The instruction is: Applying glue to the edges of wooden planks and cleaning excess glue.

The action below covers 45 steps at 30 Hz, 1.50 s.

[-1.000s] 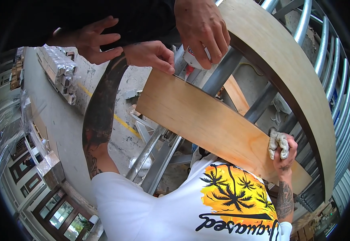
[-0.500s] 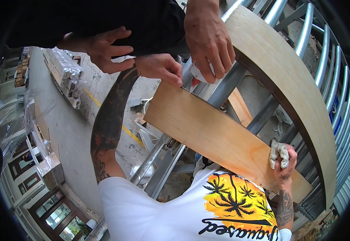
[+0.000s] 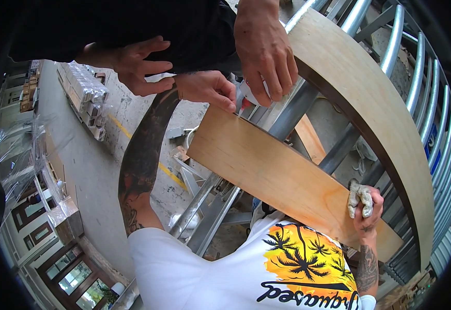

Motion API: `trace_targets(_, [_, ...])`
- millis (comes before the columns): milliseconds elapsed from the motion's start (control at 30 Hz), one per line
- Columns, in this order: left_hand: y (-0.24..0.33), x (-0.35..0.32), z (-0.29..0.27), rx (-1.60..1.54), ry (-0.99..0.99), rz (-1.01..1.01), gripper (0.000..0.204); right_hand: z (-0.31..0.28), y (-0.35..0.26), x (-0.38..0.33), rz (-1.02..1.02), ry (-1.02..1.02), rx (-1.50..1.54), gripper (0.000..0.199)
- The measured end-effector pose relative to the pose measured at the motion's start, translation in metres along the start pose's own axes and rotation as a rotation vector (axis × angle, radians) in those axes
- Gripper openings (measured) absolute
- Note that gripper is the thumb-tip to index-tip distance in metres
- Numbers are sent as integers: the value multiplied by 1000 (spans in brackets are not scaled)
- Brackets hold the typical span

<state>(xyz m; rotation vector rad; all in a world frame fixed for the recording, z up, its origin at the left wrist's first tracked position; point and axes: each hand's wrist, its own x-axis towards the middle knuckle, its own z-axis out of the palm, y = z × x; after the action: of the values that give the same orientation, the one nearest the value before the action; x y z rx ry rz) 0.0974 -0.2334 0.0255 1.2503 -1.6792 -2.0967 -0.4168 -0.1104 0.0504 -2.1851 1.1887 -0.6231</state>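
A flat wooden board slants across the middle, in front of my white printed shirt. My left hand is closed at its far left corner, thumb and fingertips together on the edge. Near the right end, my right hand is closed around a grimy, crumpled white glove, held against the board. A co-worker's hand holds a white bottle with a red tip beside the board's far edge, mostly covered by the fingers. The co-worker's other hand is spread near my left wrist.
A wide curved wooden piece arcs along the right, over grey metal tubes. Shiny curved pipes stand beyond it. Metal framing lies below the board's left end. Wrapped stacks on a pallet stand on the floor at the left.
The co-worker's hand with the white bottle has shifted slightly left and up. My hands and the board stay nearly where they were.
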Motion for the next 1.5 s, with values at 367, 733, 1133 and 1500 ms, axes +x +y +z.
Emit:
trace_targets(367, [-13, -54, -8, -71, 54, 37, 11, 0, 1, -1, -9, 11, -37, 40])
trace_targets(733, [-14, -78, 59, 367, 507, 317, 35, -57, -3, 12, 126, 397, -55, 34])
trace_targets(1133, [-35, -77, 84, 479, 697, 349, 56, -106, 16, 81, 11, 438, -218, 36])
trace_targets(1500, [-36, -74, 87, 501, 711, 361, 73, -65, -39, 129, -194, -326, 368, 51])
